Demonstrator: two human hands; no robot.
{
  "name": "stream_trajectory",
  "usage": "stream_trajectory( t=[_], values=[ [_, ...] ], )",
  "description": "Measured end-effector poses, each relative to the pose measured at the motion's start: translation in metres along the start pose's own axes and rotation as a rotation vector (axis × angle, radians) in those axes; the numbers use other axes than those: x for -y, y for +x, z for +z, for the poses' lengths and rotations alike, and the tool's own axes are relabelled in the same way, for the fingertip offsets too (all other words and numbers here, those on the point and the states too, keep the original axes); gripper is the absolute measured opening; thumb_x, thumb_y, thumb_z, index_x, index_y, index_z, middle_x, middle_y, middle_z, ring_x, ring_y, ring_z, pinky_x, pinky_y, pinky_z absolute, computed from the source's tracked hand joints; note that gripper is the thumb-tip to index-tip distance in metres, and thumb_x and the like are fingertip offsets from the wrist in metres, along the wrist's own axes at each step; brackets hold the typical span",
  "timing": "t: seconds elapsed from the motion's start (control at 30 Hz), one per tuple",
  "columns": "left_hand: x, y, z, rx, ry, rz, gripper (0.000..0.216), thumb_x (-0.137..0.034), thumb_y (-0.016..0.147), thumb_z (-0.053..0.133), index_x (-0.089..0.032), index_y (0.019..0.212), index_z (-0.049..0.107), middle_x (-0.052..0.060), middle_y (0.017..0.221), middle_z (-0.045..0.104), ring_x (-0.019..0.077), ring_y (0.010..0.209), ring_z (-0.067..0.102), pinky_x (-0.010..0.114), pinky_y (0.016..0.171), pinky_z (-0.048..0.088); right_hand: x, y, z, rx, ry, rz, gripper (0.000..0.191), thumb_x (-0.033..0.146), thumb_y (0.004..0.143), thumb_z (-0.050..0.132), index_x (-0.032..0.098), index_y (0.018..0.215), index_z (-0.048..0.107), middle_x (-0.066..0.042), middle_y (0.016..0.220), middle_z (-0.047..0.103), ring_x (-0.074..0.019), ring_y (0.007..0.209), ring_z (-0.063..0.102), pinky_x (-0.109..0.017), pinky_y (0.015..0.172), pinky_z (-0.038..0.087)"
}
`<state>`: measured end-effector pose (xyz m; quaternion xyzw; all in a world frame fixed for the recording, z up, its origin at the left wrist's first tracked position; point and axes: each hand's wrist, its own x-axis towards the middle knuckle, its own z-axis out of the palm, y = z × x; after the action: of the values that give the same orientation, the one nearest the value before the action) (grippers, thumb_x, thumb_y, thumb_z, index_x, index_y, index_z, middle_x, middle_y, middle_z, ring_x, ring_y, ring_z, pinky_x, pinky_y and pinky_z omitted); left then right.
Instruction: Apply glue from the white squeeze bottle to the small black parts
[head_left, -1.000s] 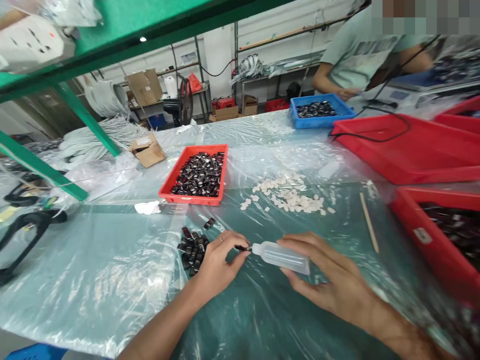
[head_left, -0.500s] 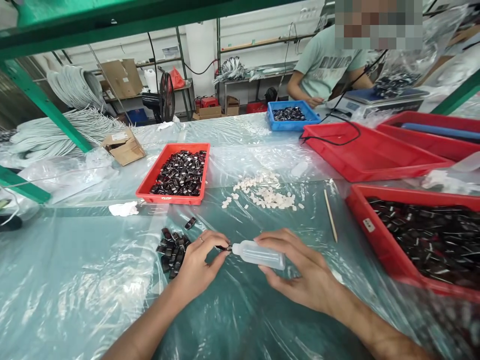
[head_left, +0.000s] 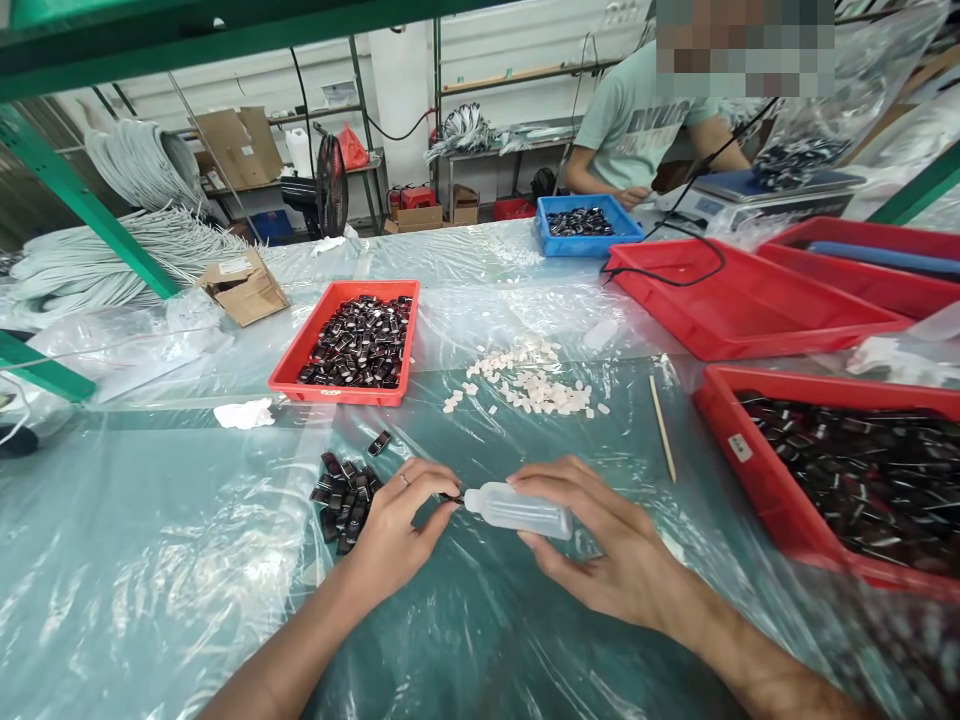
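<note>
Bottle [head_left: 517,509], small, clear plastic, lying on its side at lower centre of the frame, held in the curled fingers of the right hand [head_left: 600,555]; nozzle points left and meets a small dark part [head_left: 451,496] pinched between thumb and forefinger of the left hand [head_left: 395,525]. Both hands are closed around what they hold and rest on the plastic-covered tabletop [head_left: 187,560].

Step in hand, as judged: a drop from the bottle is being applied to the pinched part. The next move would call for a light, controlled squeeze with the nozzle kept on the part.

Count:
- Pile of dark parts [head_left: 341,490], one, just left of the left hand; pieces too many and too small to number, with one stray piece above it.
- Red trays, four: one at centre left [head_left: 298,372] full of dark parts, one at lower right [head_left: 739,445] likewise full, two at upper right.
- Blue tray [head_left: 541,222], one, upper centre, before a seated person [head_left: 637,125].
- Scatter of small white pieces [head_left: 525,385], one patch, mid-frame.
- Thin wooden stick [head_left: 662,427], one, right of the white pieces.
</note>
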<state>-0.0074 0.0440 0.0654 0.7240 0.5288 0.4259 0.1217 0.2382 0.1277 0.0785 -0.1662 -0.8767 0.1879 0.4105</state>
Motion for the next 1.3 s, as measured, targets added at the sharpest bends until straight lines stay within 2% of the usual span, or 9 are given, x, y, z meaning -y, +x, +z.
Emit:
stream_trajectory(
  t=[0.2, 0.43, 0.53, 0.77, 0.93, 1.0, 1.13, 1.2, 1.3],
  values=[
    [0.000, 0.000, 0.000, 0.000, -0.013, -0.003, 0.014, -0.009, 0.102, 0.065, -0.023, 0.103, 0.068, 0.006, 0.105, 0.080, 0.0194, 0.100, 0.076, 0.031, 0.090, 0.061, 0.001, 0.001, -0.001, -0.030, -0.031, -0.035, 0.045, 0.013, 0.096, 0.067, 0.028, 0.138, 0.058, -0.011, 0.114, 0.077, -0.0251, 0.091, 0.076, -0.041, 0.079, 0.068],
    [0.001, -0.001, 0.000, -0.013, -0.029, -0.019, 0.015, -0.009, 0.101, 0.068, -0.023, 0.105, 0.068, 0.004, 0.104, 0.079, 0.0174, 0.098, 0.076, 0.028, 0.090, 0.061, 0.004, -0.004, 0.000, -0.008, -0.128, -0.129, 0.067, 0.010, 0.094, 0.065, 0.030, 0.156, 0.049, -0.013, 0.119, 0.079, -0.0298, 0.099, 0.079, -0.048, 0.084, 0.069],
    [0.003, -0.001, 0.000, -0.020, -0.035, -0.011, 0.013, -0.011, 0.102, 0.067, -0.024, 0.106, 0.069, 0.004, 0.103, 0.080, 0.0176, 0.098, 0.077, 0.028, 0.088, 0.062, 0.005, -0.003, 0.000, -0.018, -0.114, -0.121, 0.065, 0.010, 0.094, 0.066, 0.031, 0.154, 0.052, -0.013, 0.119, 0.079, -0.0295, 0.099, 0.080, -0.048, 0.087, 0.069],
    [0.005, -0.006, 0.002, 0.023, -0.061, -0.126, 0.007, -0.020, 0.102, 0.065, -0.025, 0.105, 0.062, 0.005, 0.111, 0.084, 0.0184, 0.095, 0.081, 0.030, 0.085, 0.065, -0.005, -0.001, 0.000, -0.156, 0.206, 0.198, 0.032, 0.023, 0.095, 0.070, 0.032, 0.125, 0.065, -0.006, 0.112, 0.076, -0.0230, 0.098, 0.078, -0.031, 0.075, 0.066],
    [0.006, -0.010, 0.000, 0.047, -0.038, -0.220, 0.006, -0.028, 0.102, 0.065, -0.024, 0.102, 0.062, 0.000, 0.088, 0.074, 0.0146, 0.074, 0.069, 0.025, 0.067, 0.055, -0.010, 0.000, 0.001, -0.205, 0.392, 0.346, 0.025, 0.026, 0.096, 0.074, 0.033, 0.119, 0.070, -0.002, 0.108, 0.076, -0.0168, 0.092, 0.077, -0.023, 0.074, 0.064],
    [0.007, -0.009, -0.001, 0.041, -0.110, -0.276, 0.014, -0.036, 0.105, 0.061, -0.023, 0.099, 0.060, -0.002, 0.083, 0.066, 0.0130, 0.068, 0.062, 0.024, 0.061, 0.050, -0.010, 0.000, 0.002, -0.214, 0.423, 0.361, 0.024, 0.027, 0.095, 0.075, 0.033, 0.118, 0.071, -0.001, 0.107, 0.076, -0.0156, 0.091, 0.077, -0.021, 0.075, 0.063],
    [0.007, -0.005, 0.000, 0.037, -0.401, -0.494, 0.038, -0.059, 0.108, 0.052, -0.022, 0.103, 0.060, -0.008, 0.071, 0.047, 0.0084, 0.051, 0.045, 0.022, 0.048, 0.041, -0.009, -0.001, 0.001, -0.231, 0.414, 0.360, 0.025, 0.026, 0.094, 0.076, 0.033, 0.118, 0.072, -0.003, 0.109, 0.077, -0.0182, 0.094, 0.077, -0.025, 0.075, 0.064],
    [0.006, -0.002, 0.001, 0.070, -0.538, -0.571, 0.049, -0.068, 0.106, 0.050, -0.020, 0.105, 0.063, -0.011, 0.063, 0.037, 0.0082, 0.045, 0.040, 0.022, 0.045, 0.041, -0.008, -0.001, 0.001, -0.232, 0.396, 0.358, 0.025, 0.026, 0.093, 0.077, 0.031, 0.117, 0.072, -0.005, 0.109, 0.077, -0.0203, 0.095, 0.077, -0.027, 0.075, 0.065],
    [0.006, 0.002, 0.002, 0.102, -0.707, -0.629, 0.055, -0.072, 0.101, 0.059, -0.018, 0.105, 0.067, -0.011, 0.062, 0.040, 0.0075, 0.044, 0.039, 0.024, 0.044, 0.047, -0.009, 0.000, 0.000, -0.233, 0.372, 0.359, 0.023, 0.028, 0.094, 0.076, 0.029, 0.117, 0.072, -0.006, 0.110, 0.078, -0.0221, 0.096, 0.077, -0.030, 0.076, 0.065]
  ],
)
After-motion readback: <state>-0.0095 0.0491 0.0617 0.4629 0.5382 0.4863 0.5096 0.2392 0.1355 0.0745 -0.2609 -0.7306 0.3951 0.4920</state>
